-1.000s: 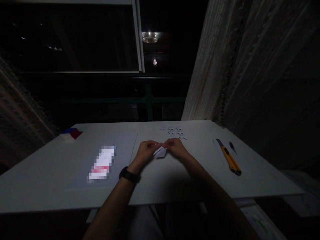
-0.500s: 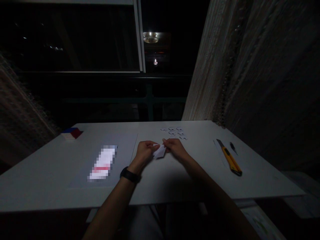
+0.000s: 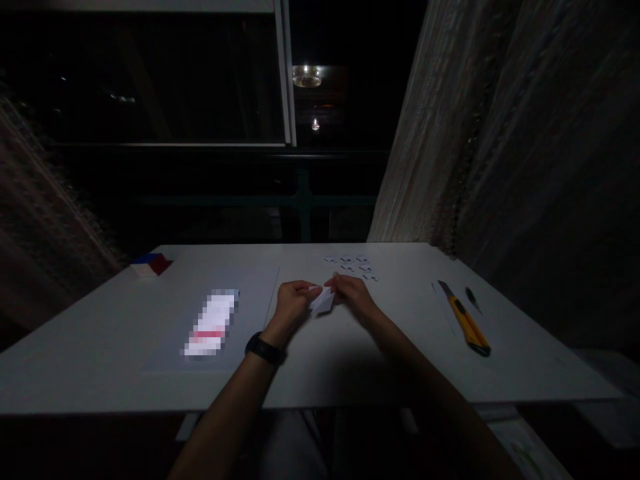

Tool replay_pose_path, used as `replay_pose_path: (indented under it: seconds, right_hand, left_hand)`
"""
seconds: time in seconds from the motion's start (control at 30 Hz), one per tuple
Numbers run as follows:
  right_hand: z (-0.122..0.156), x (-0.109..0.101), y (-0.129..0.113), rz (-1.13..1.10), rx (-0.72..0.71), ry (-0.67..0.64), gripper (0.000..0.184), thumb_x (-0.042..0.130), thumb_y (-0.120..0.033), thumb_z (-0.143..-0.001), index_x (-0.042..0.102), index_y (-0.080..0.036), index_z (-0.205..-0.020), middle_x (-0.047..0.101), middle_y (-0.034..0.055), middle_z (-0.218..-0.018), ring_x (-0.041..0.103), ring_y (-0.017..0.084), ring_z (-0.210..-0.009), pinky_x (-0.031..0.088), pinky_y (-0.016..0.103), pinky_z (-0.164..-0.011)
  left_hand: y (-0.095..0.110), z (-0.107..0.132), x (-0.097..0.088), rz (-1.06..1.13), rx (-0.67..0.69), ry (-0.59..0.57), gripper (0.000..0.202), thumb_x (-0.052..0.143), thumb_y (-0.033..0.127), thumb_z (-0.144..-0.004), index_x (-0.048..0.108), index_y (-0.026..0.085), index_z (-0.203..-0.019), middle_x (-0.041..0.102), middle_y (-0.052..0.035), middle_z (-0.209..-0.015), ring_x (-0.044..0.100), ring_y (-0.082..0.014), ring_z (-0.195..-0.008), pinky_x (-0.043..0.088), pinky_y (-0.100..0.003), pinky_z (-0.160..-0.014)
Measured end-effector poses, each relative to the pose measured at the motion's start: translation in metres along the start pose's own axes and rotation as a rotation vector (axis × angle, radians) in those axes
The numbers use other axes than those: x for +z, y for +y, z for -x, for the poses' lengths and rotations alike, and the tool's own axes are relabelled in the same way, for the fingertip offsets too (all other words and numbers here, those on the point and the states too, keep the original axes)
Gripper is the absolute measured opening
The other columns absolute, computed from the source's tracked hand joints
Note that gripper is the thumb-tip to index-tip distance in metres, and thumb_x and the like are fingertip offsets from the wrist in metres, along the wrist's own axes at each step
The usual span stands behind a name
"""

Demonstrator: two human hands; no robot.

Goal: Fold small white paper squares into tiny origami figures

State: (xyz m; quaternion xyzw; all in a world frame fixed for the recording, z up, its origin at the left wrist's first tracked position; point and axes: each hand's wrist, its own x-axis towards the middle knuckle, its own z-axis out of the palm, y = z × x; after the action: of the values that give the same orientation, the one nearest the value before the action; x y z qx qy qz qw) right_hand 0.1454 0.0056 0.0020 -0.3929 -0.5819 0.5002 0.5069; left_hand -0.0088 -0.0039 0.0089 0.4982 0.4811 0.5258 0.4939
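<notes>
A small folded piece of white paper (image 3: 321, 302) is held just above the white table (image 3: 350, 360), near its middle. My left hand (image 3: 293, 303), with a black watch on the wrist, pinches the paper's left side with closed fingers. My right hand (image 3: 356, 297) pinches its right side, fingers closed as well. The two hands nearly touch over the paper. The room is dim, so the folds are hard to make out.
Several small white paper bits (image 3: 353, 265) lie just beyond the hands. A yellow utility knife (image 3: 467, 323) and a small dark tool (image 3: 473, 299) rest at the right. A blurred white slip (image 3: 213, 325) lies on a grey mat (image 3: 253, 287) to the left. A coloured cube (image 3: 150, 264) sits far left. Curtains hang on the right.
Both hands stayed pinched on the paper and drew slightly closer together; the paper tilted a little. The view shifted slightly to the left, so everything sits a bit further right.
</notes>
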Motion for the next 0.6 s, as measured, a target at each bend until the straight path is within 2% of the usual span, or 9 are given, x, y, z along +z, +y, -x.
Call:
replay_pose_path:
  seconds: [0.1,0.2,0.3,0.4,0.5,0.6]
  right_hand:
    - [0.003,0.002,0.001,0.074,-0.098,-0.037,0.041,0.067,-0.048,-0.06,0.064,-0.015,-0.085,0.061,0.0021,-0.07,0.056,0.012,-0.06,0.043,0.023,-0.056]
    - [0.002,0.005,0.006,0.164,-0.114,0.07,0.039,0.071,-0.042,-0.055,0.065,-0.015,-0.082,0.061,0.0016,-0.065,0.054,0.012,-0.056,0.042,0.024,-0.054]
    - [-0.001,0.007,0.01,0.075,-0.037,0.156,0.036,0.074,-0.041,-0.049,0.063,-0.014,-0.07,0.06,0.0021,-0.058,0.055,0.013,-0.053,0.043,0.026,-0.052]
    - [-0.003,0.006,0.011,-0.043,0.019,0.218,0.037,0.077,-0.04,-0.043,0.06,-0.013,-0.062,0.061,0.0023,-0.055,0.056,0.014,-0.051,0.044,0.027,-0.052]
    - [-0.002,0.005,0.01,-0.093,0.015,0.273,0.035,0.077,-0.039,-0.045,0.059,-0.014,-0.062,0.06,0.0013,-0.054,0.055,0.013,-0.05,0.044,0.026,-0.051]
    - [-0.002,0.007,0.011,-0.116,0.004,0.299,0.033,0.075,-0.039,-0.047,0.057,-0.015,-0.062,0.058,-0.0001,-0.054,0.054,0.012,-0.049,0.043,0.025,-0.051]
  left_hand:
    - [0.0,-0.001,0.0,0.037,0.018,0.015,0.033,0.075,0.03,-0.049,0.066,0.007,-0.07,0.065,-0.0072,-0.06,0.057,-0.014,-0.052,0.042,-0.025,-0.05]
    - [0.001,0.0,-0.001,0.073,0.033,-0.009,0.039,0.077,0.029,-0.049,0.067,0.006,-0.078,0.065,-0.0073,-0.062,0.056,-0.0133,-0.053,0.043,-0.025,-0.049]
    - [0.003,0.001,-0.001,0.118,0.016,-0.064,0.046,0.078,0.031,-0.049,0.066,0.006,-0.085,0.065,-0.0067,-0.063,0.056,-0.0134,-0.053,0.045,-0.026,-0.049]
    - [0.005,0.003,0.001,0.164,-0.021,-0.101,0.043,0.076,0.035,-0.053,0.065,0.007,-0.084,0.065,-0.0077,-0.066,0.058,-0.014,-0.056,0.048,-0.026,-0.052]
    - [0.005,0.004,0.003,0.164,-0.073,-0.154,0.039,0.073,0.039,-0.058,0.064,0.006,-0.076,0.065,-0.0095,-0.069,0.061,-0.0154,-0.059,0.051,-0.027,-0.054]
    - [0.002,0.004,0.004,0.14,-0.093,-0.2,0.036,0.074,0.037,-0.057,0.063,0.006,-0.072,0.065,-0.011,-0.072,0.063,-0.0168,-0.062,0.051,-0.026,-0.055]
